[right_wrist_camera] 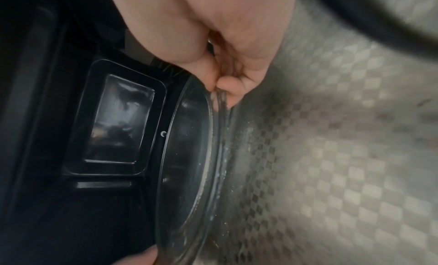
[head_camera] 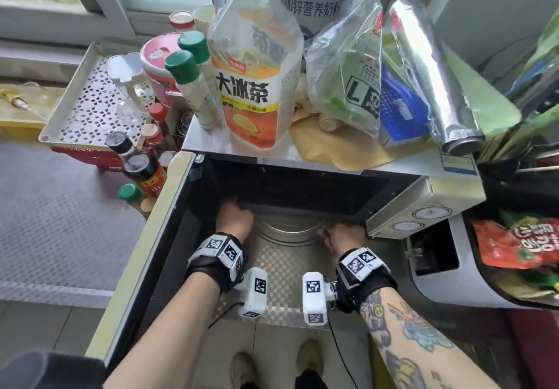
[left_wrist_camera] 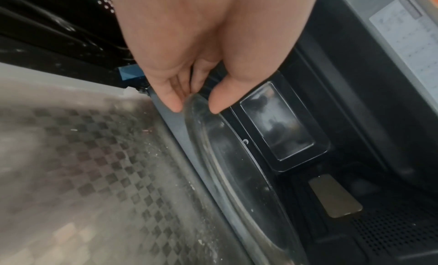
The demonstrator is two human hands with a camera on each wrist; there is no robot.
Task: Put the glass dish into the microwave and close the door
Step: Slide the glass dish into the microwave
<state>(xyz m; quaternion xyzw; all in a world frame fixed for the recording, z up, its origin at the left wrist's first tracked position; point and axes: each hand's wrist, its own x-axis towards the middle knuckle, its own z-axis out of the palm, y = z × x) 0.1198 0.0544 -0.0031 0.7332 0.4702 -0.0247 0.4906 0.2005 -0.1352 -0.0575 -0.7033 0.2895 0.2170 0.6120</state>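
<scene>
At the open microwave (head_camera: pixel 423 195) mouth, both hands pinching glass dish (head_camera: pixel 287 231) rim, checkered steel counter (head_camera: pixel 287 270) below.

Both hands sit at the mouth of the black, boxy microwave (head_camera: pixel 299 188). The left hand (head_camera: pixel 234 216) and the right hand (head_camera: pixel 344 235) each pinch the rim of the round clear glass dish (head_camera: pixel 287 228) between them. Ahead of the fingers the dark inside is open. Just above the knuckles hangs the top edge of the opening. Left of the left hand stands the cream-edged open door (head_camera: pixel 157 237). Right of the right hand is the white knob panel (head_camera: pixel 423 210). Below the wrists lies the shiny checkered metal counter (head_camera: pixel 281 279).
</scene>
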